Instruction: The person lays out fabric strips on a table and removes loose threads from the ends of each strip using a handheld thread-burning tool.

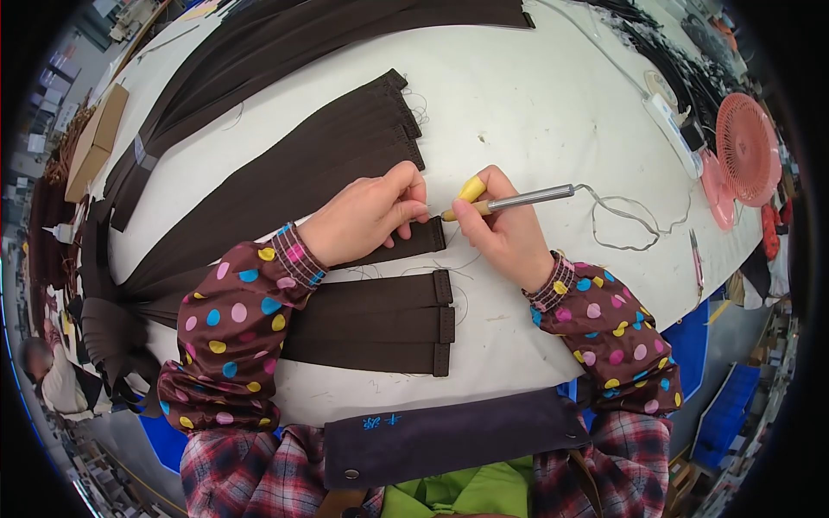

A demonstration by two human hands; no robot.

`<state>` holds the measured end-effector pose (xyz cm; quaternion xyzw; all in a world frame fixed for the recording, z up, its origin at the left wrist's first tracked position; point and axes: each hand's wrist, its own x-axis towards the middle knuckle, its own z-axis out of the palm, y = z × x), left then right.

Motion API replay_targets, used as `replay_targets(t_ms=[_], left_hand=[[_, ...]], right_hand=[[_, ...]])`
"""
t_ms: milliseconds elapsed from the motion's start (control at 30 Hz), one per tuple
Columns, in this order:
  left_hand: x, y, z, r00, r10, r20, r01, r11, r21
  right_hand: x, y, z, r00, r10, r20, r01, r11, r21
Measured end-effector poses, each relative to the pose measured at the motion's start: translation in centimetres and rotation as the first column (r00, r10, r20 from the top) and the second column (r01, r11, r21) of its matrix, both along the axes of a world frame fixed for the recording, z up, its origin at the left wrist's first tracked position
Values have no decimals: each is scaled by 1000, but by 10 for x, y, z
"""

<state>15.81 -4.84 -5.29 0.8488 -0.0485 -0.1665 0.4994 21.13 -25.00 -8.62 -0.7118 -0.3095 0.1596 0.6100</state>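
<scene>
My left hand (376, 211) is over the stitched end of a dark brown strap (414, 243). Its thumb and forefinger are pinched together, and what lies between them is too small to make out. Facing it, my right hand (511, 233) grips a corded pen-like tool (531, 198) with a steel barrel. The tool's tip points left, just beside the left fingertips and the strap end. A yellow finger cover (471, 189) sits on a right finger. Below, more brown straps (371, 332) lie side by side, with loose threads at their stitched ends.
Other brown straps (285, 164) and a long bundle (259, 52) lie farther back on the white table (535, 95). To the right are a power strip (673, 134), a pink fan (748, 148) and small snips (696, 263). The tool's cord (626, 246) loops across the table.
</scene>
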Motion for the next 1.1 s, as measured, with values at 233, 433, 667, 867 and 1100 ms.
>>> replay_targets(t_ms=[233, 433, 667, 867, 1100], left_hand=[[-1, 0, -4, 999, -4, 37, 4, 1000, 2], [0, 0, -4, 999, -8, 44, 9, 1000, -2], [-1, 0, -2, 1000, 3, 25, -3, 1000, -8], [-7, 3, -2, 969, -45, 244, -32, 952, 303], [-11, 0, -7, 946, -77, 316, -56, 918, 393]], right_hand=[[1, 1, 0, 1000, -9, 20, 9, 1000, -27], [1, 1, 0, 999, -15, 29, 16, 999, -44], [0, 1, 0, 1000, -24, 20, 25, 998, -51], [-1, 0, -2, 998, -29, -51, 31, 999, 31], [-2, -1, -1, 996, -7, -86, 13, 997, 74]])
